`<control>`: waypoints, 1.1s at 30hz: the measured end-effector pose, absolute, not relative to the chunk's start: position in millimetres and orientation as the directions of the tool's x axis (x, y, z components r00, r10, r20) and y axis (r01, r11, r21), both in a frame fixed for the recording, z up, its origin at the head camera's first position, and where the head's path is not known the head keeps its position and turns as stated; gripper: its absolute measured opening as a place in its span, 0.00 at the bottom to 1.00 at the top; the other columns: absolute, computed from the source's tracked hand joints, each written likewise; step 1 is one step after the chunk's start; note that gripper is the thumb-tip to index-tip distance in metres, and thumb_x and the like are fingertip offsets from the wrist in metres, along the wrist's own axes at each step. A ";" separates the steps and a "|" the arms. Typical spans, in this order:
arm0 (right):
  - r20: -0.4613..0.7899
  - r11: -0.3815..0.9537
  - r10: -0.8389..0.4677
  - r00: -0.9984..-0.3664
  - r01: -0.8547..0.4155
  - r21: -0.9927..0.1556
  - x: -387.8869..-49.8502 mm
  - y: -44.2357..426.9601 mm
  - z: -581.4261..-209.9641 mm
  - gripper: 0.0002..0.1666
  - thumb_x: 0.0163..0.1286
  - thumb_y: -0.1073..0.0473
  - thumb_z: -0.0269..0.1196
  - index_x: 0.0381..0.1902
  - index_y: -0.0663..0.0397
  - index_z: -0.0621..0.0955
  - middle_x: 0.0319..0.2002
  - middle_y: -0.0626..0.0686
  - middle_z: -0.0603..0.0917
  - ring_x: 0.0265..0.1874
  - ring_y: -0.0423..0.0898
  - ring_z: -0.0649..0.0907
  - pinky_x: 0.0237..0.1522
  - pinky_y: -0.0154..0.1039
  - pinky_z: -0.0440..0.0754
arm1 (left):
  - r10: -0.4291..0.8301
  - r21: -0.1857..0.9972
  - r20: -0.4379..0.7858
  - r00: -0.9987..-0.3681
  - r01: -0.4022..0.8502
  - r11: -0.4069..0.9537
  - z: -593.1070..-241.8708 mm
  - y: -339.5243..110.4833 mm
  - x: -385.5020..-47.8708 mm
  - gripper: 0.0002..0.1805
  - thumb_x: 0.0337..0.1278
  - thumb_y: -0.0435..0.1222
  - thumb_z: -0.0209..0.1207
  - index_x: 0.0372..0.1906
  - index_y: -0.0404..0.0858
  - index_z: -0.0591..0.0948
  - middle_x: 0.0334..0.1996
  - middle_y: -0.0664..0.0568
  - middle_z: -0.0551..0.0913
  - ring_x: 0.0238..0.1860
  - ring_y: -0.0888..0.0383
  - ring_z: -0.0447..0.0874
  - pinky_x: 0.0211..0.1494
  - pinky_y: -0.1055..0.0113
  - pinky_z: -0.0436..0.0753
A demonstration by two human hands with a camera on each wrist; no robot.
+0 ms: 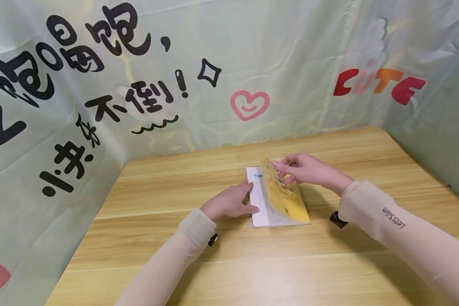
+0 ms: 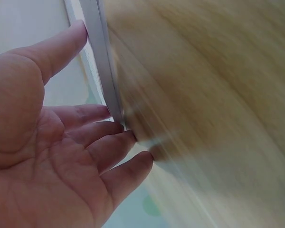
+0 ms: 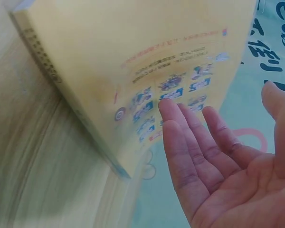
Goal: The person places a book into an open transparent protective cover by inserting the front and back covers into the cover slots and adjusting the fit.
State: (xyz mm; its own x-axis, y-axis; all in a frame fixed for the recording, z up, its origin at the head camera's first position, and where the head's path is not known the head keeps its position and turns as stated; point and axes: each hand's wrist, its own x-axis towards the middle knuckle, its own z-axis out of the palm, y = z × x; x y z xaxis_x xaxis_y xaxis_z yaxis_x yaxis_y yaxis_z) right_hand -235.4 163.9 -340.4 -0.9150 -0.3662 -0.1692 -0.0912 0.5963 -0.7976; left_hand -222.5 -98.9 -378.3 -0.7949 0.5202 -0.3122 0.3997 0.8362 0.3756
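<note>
A booklet with a yellow cover (image 1: pixel 290 209) lies on the wooden table, its white printed page (image 1: pixel 261 196) exposed at the left. The cover stands partly raised. My left hand (image 1: pixel 231 200) rests at the booklet's left side, the thumb on the page; in the left wrist view its loosely extended fingers (image 2: pixel 115 154) meet the white page edge (image 2: pixel 99 52). Beside the raised cover is my right hand (image 1: pixel 304 169). The right wrist view has its fingers (image 3: pixel 180 152) relaxed against or close to the printed yellow side (image 3: pixel 99 57), with the thumb apart from it.
The light wooden table (image 1: pixel 157 204) stretches around the booklet. Behind it hangs a pale cloth (image 1: pixel 290 63) with black characters, a pink heart and coloured letters. A small dark device (image 1: pixel 338 219) sits under the right wrist, another (image 1: pixel 213 240) under the left.
</note>
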 end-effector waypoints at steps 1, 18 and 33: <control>-0.169 0.599 -0.369 -0.914 -0.095 -0.795 -235.1 164.5 -341.4 0.38 0.83 0.35 0.57 0.61 0.68 0.79 0.55 0.64 0.89 0.47 0.52 0.93 0.46 0.44 0.91 | 0.523 0.378 -0.312 -0.794 0.401 0.834 -378.3 -99.3 -222.4 0.49 0.75 0.53 0.64 0.87 0.37 0.55 0.88 0.41 0.50 0.88 0.47 0.54 0.88 0.55 0.60; -0.070 0.687 -0.447 -0.892 -0.292 -0.665 -222.9 159.4 -353.4 0.21 0.78 0.43 0.67 0.51 0.56 0.88 0.46 0.52 0.92 0.45 0.47 0.88 0.50 0.45 0.89 | 0.515 0.391 -0.305 -0.801 0.387 0.835 -377.4 -101.3 -222.9 0.49 0.73 0.52 0.67 0.87 0.38 0.56 0.88 0.43 0.54 0.87 0.47 0.57 0.88 0.53 0.62; -0.089 0.761 -0.454 -0.887 -0.334 -0.556 -210.9 144.4 -360.6 0.20 0.75 0.45 0.71 0.50 0.55 0.88 0.45 0.50 0.91 0.41 0.44 0.85 0.48 0.41 0.84 | 0.507 0.405 -0.289 -0.812 0.376 0.833 -376.8 -100.5 -222.0 0.50 0.72 0.52 0.68 0.86 0.38 0.57 0.85 0.44 0.62 0.83 0.47 0.65 0.85 0.51 0.67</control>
